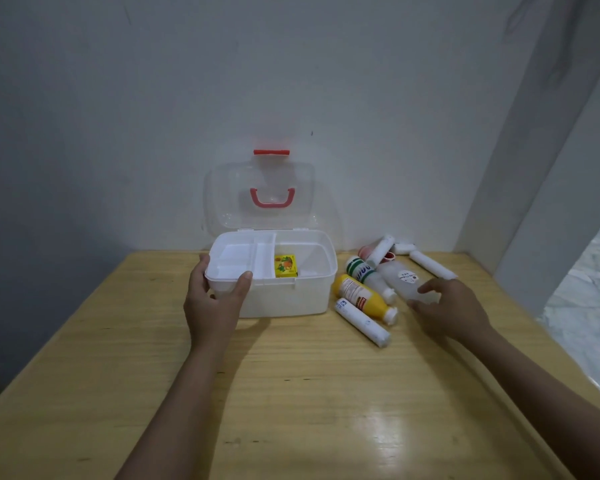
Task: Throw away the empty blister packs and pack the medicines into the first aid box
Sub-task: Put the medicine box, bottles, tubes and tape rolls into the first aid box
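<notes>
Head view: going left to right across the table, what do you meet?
Left hand → first aid box → yellow bottle → right hand

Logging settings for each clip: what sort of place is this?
Likely a plain indoor room, perhaps at home: a bare wooden table pushed into the corner of painted walls, with only a first aid box and medicine bottles on it.

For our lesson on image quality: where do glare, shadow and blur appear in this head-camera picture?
Head view: glare streaks the wooden table at lower right; the left hand casts a shadow beside the first aid box; the right hand is slightly motion-blurred over the clear bottle; wide-angle distortion tilts the walls.
</notes>
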